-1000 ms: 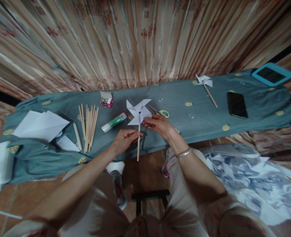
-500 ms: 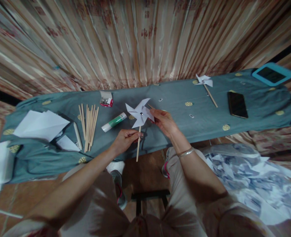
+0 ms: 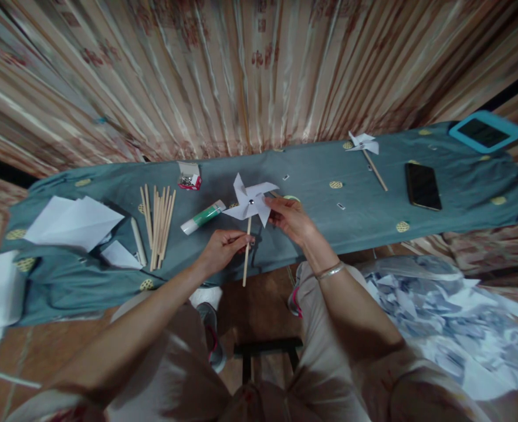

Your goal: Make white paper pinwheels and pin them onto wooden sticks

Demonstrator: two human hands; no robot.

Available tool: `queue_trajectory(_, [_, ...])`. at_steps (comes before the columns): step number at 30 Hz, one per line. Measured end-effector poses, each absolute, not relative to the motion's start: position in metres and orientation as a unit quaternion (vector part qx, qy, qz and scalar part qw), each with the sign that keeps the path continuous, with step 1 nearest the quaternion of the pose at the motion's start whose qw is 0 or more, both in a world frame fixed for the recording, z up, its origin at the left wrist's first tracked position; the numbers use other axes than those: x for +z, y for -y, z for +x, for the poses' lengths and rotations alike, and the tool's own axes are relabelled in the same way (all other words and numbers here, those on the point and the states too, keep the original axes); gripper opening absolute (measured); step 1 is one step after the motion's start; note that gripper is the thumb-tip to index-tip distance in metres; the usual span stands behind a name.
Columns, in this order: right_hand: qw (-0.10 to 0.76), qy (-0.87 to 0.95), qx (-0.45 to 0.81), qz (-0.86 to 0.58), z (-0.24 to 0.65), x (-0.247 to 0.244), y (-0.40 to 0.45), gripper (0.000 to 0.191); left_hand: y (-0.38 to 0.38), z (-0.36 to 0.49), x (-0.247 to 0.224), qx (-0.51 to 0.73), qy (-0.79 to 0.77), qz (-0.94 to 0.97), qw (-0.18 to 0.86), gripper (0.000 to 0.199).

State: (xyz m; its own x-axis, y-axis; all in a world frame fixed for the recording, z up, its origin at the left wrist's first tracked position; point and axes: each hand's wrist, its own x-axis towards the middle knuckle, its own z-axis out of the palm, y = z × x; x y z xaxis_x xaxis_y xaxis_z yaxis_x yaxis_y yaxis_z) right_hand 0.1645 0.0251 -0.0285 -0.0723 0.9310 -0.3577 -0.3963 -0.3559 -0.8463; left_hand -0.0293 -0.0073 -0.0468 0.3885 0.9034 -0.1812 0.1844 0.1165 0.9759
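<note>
A white paper pinwheel (image 3: 242, 205) on a thin wooden stick stands out over the front of the cloth-covered table, with a shiny metal pin at its centre. My left hand (image 3: 226, 249) is closed round the stick below the blades, thumb and forefinger pinching it. At the pinwheel's right side, my right hand (image 3: 291, 218) has its thumb and fingertips closed at the edge of a blade. Its other fingers are curled and partly hidden behind the paper. A short brown tip shows just above my right fingers; what it belongs to I cannot make out.
Left of my hands lie a glue stick (image 3: 203, 217), an open pin box (image 3: 190, 177), several wooden sticks (image 3: 162, 228) and white paper (image 3: 74, 223). Rightward are another pinwheel (image 3: 365, 143), a phone (image 3: 423, 186) and a blue-framed tablet (image 3: 485, 132). A bag of paper scraps (image 3: 456, 322) stands lower right.
The blades have turned about the pin, apparently clockwise. My right fingers have shifted slightly down at the blade edge. My left hand keeps its hold on the stick.
</note>
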Motion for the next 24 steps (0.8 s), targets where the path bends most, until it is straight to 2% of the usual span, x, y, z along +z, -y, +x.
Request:
queue_trajectory(10, [0.477,0.256,0.716,-0.440,0.162,-0.030,-0.024,0.035,0.006,-0.028,-0.049,0.326,-0.454,0.584,0.589,0.040])
queue_trajectory(24, [0.434,0.228,0.741,-0.459,0.154,-0.020,-0.018,0.019,0.006,-0.027,-0.048,0.332,-0.461,0.582,0.582,0.042])
